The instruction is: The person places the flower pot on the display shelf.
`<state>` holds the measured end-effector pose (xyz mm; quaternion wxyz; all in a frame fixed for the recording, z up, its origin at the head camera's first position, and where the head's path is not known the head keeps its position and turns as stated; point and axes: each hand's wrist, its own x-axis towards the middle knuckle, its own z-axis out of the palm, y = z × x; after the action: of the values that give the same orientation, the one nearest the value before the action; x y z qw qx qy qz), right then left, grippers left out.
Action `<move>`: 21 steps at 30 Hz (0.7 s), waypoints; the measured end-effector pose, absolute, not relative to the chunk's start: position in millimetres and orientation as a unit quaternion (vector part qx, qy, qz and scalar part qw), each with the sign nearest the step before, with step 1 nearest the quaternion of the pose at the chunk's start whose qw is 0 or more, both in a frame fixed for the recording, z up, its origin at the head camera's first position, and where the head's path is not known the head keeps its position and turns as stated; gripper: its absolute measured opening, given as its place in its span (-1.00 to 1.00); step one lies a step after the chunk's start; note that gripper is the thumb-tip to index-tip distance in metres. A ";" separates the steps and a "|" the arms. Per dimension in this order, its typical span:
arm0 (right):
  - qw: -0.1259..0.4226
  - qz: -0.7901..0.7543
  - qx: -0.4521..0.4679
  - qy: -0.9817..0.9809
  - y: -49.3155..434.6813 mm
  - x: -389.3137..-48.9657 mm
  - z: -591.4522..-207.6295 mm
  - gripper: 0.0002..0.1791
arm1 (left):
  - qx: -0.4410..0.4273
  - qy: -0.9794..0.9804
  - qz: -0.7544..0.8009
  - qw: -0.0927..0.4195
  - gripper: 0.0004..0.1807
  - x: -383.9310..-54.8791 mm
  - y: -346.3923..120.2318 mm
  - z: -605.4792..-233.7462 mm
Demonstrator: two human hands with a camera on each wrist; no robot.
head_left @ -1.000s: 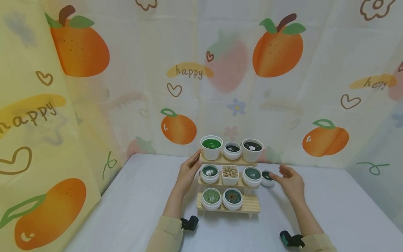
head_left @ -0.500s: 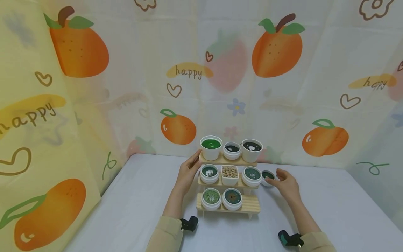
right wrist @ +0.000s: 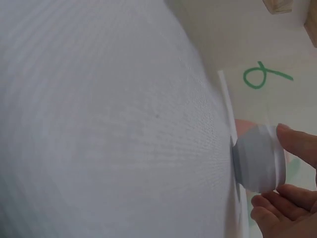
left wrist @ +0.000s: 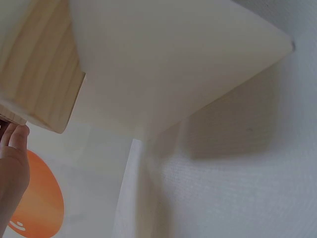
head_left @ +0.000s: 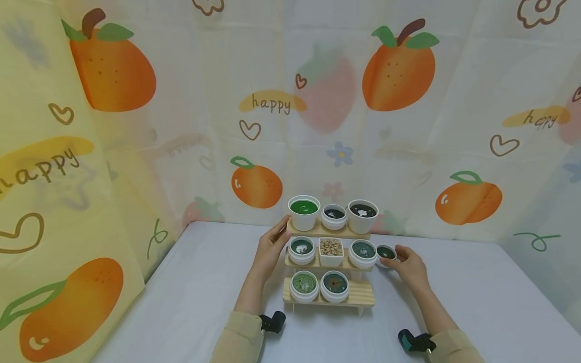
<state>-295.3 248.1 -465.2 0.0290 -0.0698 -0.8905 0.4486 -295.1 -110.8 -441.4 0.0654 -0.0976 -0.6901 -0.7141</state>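
A three-tier wooden display stand [head_left: 361, 292] bears several small white cups and jars. At the left end of its top board, my left hand [head_left: 270, 248] grips the edge; in the left wrist view the fingers [left wrist: 19, 136] meet the end of a pale board. To the right of the stand, a small white cup [head_left: 384, 262] with dark green filling sits on the table. My right hand [head_left: 410, 267] pinches this cup by its rim, and the right wrist view has the thumb [right wrist: 297, 144] on one side of the cup [right wrist: 260, 158] and fingers on the other.
On the top tier are a bright green cup [head_left: 304, 222], a small dark jar [head_left: 334, 224] and a black-filled cup [head_left: 363, 225]. A square nut dish [head_left: 331, 259] stands mid-tier between two jars. Two green jars occupy the lowest board. A fruit-printed curtain [head_left: 190, 75] hangs behind the white table [head_left: 181, 312].
My right hand has shifted left and slightly down, its fingers coming round the far side of the small green cup and closing on its rim. The left hand stays at the stand.
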 end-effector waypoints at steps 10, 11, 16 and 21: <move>0.032 0.423 -0.059 -0.904 248.2 -296.1 -468.3 -0.18 | -0.098 -0.691 -0.713 0.066 -0.43 -294.9 -110.5 -441.2; 0.034 0.420 -0.058 -0.905 248.2 -296.3 -468.5 -0.18 | -0.099 -0.690 -0.714 0.065 -0.43 -294.9 -110.6 -441.4; 0.041 0.413 -0.057 -0.908 247.5 -296.5 -468.8 -0.21 | -0.101 -0.693 -0.711 0.065 -0.42 -296.5 -111.4 -443.0; 0.044 0.412 -0.062 -0.908 246.9 -296.0 -468.5 -0.23 | -0.096 -0.694 -0.710 0.063 -0.41 -296.1 -111.4 -442.9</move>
<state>-296.0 246.9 -468.5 0.0440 -0.0616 -0.9082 0.4115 -296.1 -111.4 -442.9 0.0627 -0.0965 -0.6945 -0.7102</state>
